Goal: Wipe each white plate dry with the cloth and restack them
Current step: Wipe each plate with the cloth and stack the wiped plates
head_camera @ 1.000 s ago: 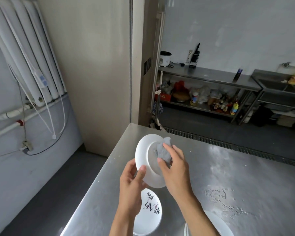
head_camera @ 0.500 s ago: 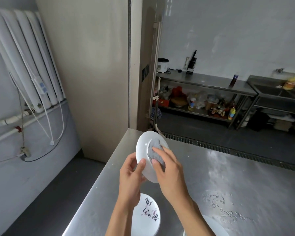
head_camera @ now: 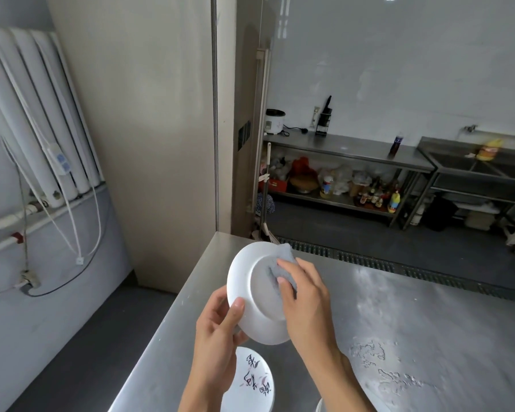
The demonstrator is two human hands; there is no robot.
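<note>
A white plate (head_camera: 250, 286) is held up above the steel table (head_camera: 428, 337), tilted with its underside toward me. My left hand (head_camera: 217, 328) grips its lower left rim, thumb on the underside. My right hand (head_camera: 305, 301) presses a grey-blue cloth (head_camera: 281, 263) against the plate's base with its fingers curled over it. Below my hands a white plate with black painted marks (head_camera: 254, 385) lies on the table. The rim of another white plate (head_camera: 320, 407) shows at the bottom edge.
The table's left edge (head_camera: 161, 331) drops to a dark floor. A beige wall panel and a steel post stand beyond the far corner. White pipes and cables run along the left wall. Water marks (head_camera: 378, 361) lie on the table at right.
The cloth has slid across the plate's underside, first down-left and then back up toward the upper right. My left hand keeps its hold on the rim.
</note>
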